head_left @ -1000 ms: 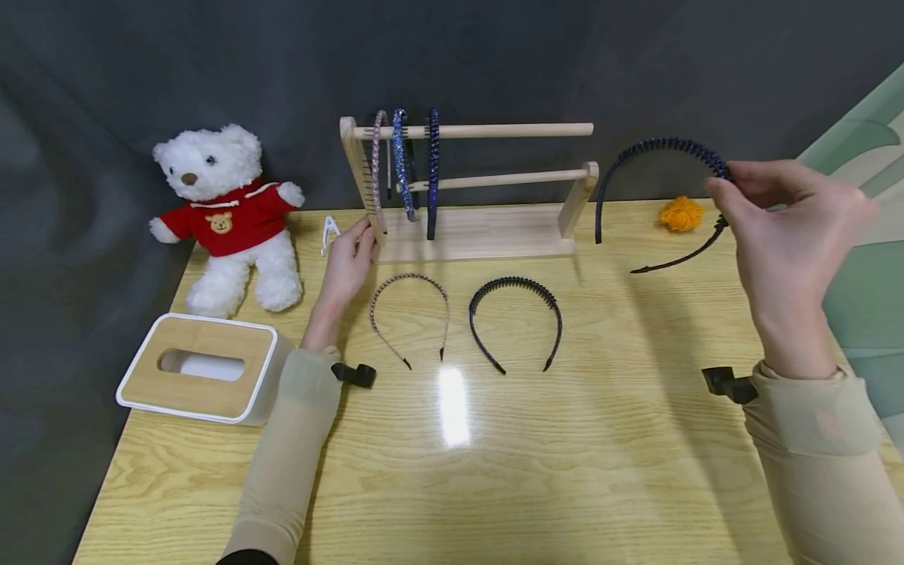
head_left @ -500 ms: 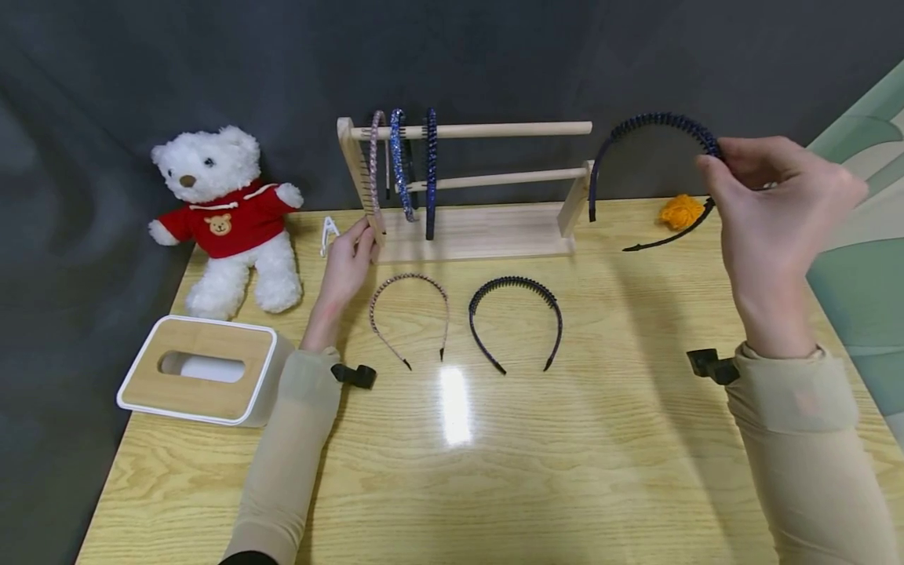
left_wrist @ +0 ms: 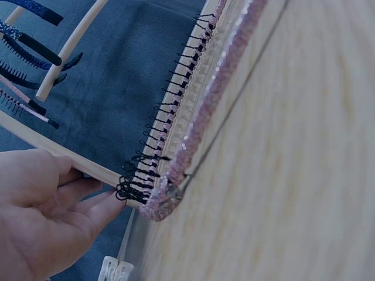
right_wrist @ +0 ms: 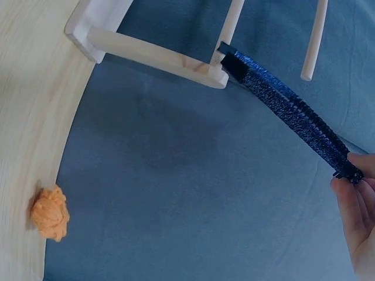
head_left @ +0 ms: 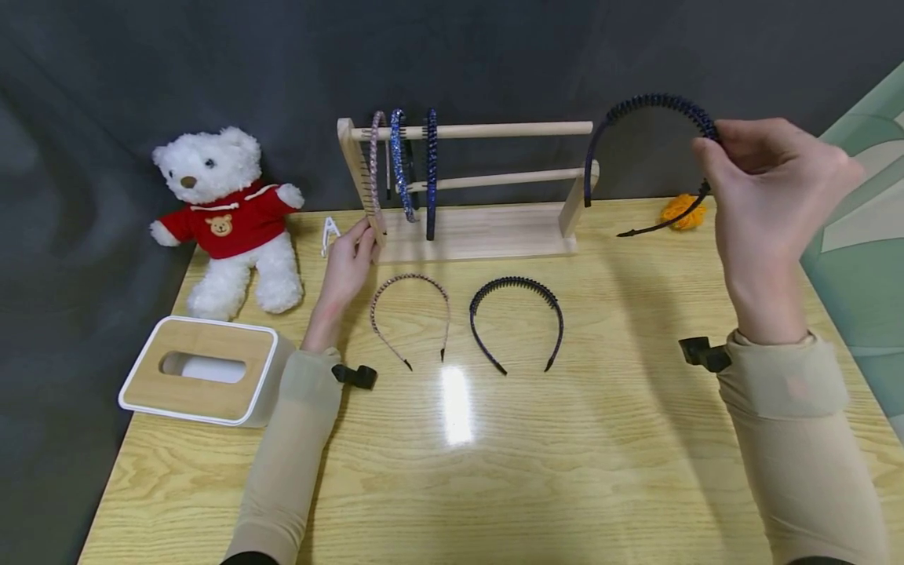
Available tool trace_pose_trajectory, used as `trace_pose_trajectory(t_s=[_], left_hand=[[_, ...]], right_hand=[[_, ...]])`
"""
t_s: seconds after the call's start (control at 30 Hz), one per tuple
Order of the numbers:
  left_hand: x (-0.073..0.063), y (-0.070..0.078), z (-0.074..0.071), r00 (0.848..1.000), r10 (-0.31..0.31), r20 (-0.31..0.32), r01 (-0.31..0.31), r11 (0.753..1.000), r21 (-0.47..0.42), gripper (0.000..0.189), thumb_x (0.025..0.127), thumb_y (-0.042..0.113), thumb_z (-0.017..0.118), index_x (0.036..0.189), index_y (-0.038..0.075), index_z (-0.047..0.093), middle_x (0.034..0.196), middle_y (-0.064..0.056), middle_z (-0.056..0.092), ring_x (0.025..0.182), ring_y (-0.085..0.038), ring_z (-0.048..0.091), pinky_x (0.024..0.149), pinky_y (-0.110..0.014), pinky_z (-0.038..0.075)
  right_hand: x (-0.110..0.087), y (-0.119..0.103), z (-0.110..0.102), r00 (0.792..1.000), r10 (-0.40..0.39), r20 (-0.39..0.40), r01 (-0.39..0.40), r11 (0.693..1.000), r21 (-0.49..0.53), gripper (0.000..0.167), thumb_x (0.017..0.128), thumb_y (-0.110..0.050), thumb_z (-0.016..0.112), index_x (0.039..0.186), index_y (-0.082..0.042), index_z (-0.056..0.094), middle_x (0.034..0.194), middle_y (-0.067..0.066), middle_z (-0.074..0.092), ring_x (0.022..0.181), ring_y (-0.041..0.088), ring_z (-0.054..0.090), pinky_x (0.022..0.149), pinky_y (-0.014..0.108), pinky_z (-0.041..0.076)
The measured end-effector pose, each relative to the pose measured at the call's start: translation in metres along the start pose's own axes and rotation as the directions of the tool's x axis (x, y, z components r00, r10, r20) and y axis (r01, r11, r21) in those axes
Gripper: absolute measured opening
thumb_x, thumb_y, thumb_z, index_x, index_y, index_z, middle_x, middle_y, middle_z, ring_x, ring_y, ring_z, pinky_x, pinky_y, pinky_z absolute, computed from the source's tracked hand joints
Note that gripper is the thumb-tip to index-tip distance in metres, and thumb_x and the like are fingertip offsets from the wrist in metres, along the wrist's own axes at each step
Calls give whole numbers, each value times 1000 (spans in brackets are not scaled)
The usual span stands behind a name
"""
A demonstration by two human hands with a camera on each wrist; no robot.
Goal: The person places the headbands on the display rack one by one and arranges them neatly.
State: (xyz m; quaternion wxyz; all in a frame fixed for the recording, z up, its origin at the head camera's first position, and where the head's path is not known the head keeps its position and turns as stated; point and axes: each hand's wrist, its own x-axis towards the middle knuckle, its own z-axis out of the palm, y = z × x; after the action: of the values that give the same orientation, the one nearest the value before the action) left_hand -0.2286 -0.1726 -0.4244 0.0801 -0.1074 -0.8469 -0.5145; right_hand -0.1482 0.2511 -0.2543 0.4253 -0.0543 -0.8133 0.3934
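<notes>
My right hand (head_left: pixel 766 196) pinches a dark blue headband (head_left: pixel 653 100) by one side, raised in the air just right of the wooden rack (head_left: pixel 494 243). In the right wrist view this headband (right_wrist: pixel 293 117) looks glittery, with small teeth inside, and one tip overlaps the rack's end. My left hand (head_left: pixel 346 263) grips the left end of the rack, thumb and fingers on its wooden edge. A pink headband (head_left: pixel 376 169), a glittery blue headband (head_left: pixel 399 149) and a navy headband (head_left: pixel 431 180) hang from the upper bar (head_left: pixel 512 130).
On the table lie a thin pink headband (head_left: pixel 410 275) and a dark toothed headband (head_left: pixel 515 281). A white teddy bear in a red top (head_left: pixel 240 235), a tissue box (head_left: pixel 212 404) and a white clip (head_left: pixel 329 234) are at left. An orange fluffy ball (head_left: pixel 692 205) sits at right.
My right hand has lifted the dark blue headband higher and slightly left, towards the rack's right end. The left hand keeps its grip on the rack.
</notes>
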Motion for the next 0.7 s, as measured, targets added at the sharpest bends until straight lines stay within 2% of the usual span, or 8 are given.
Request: trace_pose_trajectory(t_s=[0.2,0.33,0.5,0.7], left_hand=[[0,-1,0,1000,-7,0,7,1000,-15,36,118,15,42,134,-6,66,86,-26,56,66,-16,45,58,-24,35],[0,0,0,1000,-7,1,7,1000,-7,34,118,13,42,134,-6,66,86,-25,57,67,-17,46,58,-24,35],[0,-1,-1,1000,-9,0,9,1000,-1,35,118,12,42,135,-6,66,86,-25,57,71,-20,51,61,-22,38],[0,0,-1,1000,6,5,-6,1000,-5,36,118,15,41,134,-6,66,84,-24,55,66,-17,46,58,-24,36]], right_hand=[[3,0,6,993,-117,-23,117,993,10,11,97,-20,83,104,-13,87,93,-7,80,75,-12,66,77,10,51],[5,-3,10,992,-119,-40,120,993,14,11,97,-21,83,104,-14,87,93,-8,79,76,-12,65,79,11,51],[6,-5,15,991,-127,-48,128,992,11,13,98,-23,82,106,-14,86,96,-3,80,77,-12,65,80,12,51],[7,-7,22,981,-184,-61,185,983,16,13,99,-24,81,105,-15,87,94,0,81,76,-12,64,79,12,51]])
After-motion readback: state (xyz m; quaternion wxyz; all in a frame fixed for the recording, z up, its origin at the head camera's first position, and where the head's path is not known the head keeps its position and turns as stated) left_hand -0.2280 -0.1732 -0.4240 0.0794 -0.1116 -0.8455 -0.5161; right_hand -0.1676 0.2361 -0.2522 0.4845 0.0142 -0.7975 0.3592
